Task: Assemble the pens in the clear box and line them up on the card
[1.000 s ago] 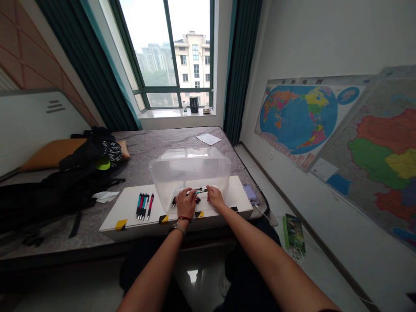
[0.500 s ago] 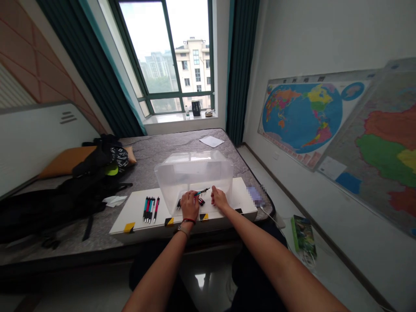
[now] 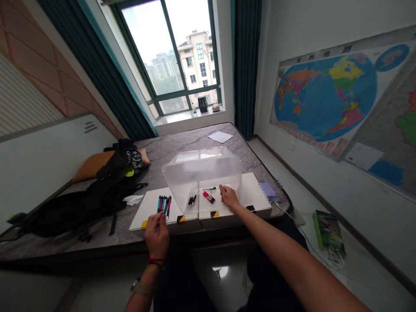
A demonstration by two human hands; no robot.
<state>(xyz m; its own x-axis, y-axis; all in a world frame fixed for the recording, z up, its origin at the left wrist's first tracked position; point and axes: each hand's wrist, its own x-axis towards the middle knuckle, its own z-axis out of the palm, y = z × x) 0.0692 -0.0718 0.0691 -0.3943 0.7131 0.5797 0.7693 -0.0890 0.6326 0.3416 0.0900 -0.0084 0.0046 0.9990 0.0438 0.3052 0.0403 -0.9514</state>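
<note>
My left hand (image 3: 157, 234) is in front of a row of teal and red click pens (image 3: 160, 203) on the white box lid. Its thumb and fingers pinch a teal pen (image 3: 164, 211) at the row's near end; the fingers cover part of it. My right hand (image 3: 229, 197) is at the open front of a clear plastic bin (image 3: 214, 167) lying on its side. Its fingers are curled closed, and whatever they may hold is hidden. Left of it lie red markers (image 3: 209, 197), a short dark pen (image 3: 212, 188) and several black pens (image 3: 192, 200).
Under the bin are white boxes (image 3: 255, 195) with black-and-yellow corner tape, along the mattress (image 3: 182, 141) edge. A black bag (image 3: 81, 203) and a white tissue (image 3: 133, 199) are to the left. A blurred-out device (image 3: 269, 191) with a white cable lies right.
My left hand has moved left and nearer, out of the bin to the pen row, carrying the pen. My right hand stays by the bin's front. The view has shifted.
</note>
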